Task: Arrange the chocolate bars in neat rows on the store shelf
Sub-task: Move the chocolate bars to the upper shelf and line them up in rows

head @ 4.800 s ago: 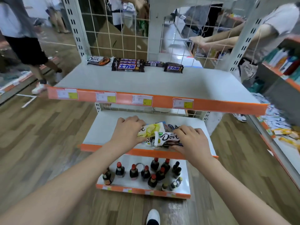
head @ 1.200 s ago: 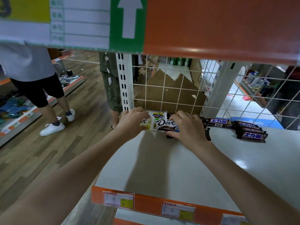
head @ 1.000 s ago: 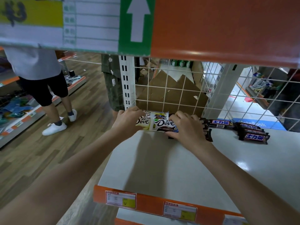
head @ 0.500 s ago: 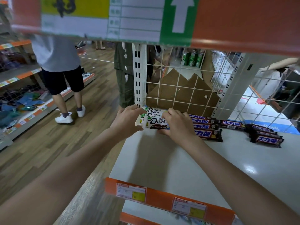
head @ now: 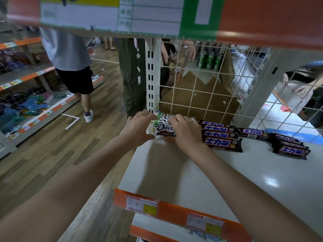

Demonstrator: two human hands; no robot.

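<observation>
Nearest the camera, at the bottom of the frame, runs the orange price strip (head: 181, 215) on the front edge of the white shelf (head: 227, 180). Both forearms reach up from the lower corners to the frame's centre, where the left hand (head: 138, 128) and the right hand (head: 187, 131) hold a small stack of Dove bars (head: 163, 129) at the back left corner of the shelf, the fingers of each hand curled round one end of the stack. Just right of the right hand lie four dark bars (head: 222, 137) in a row, with more dark bars (head: 288, 147) further right. Behind stands the wire mesh back (head: 201, 88), and beyond it brown cardboard (head: 197, 98) and green cans (head: 209, 61). At upper left a person in black shorts (head: 75, 79) stands on the wooden floor (head: 52, 145).
</observation>
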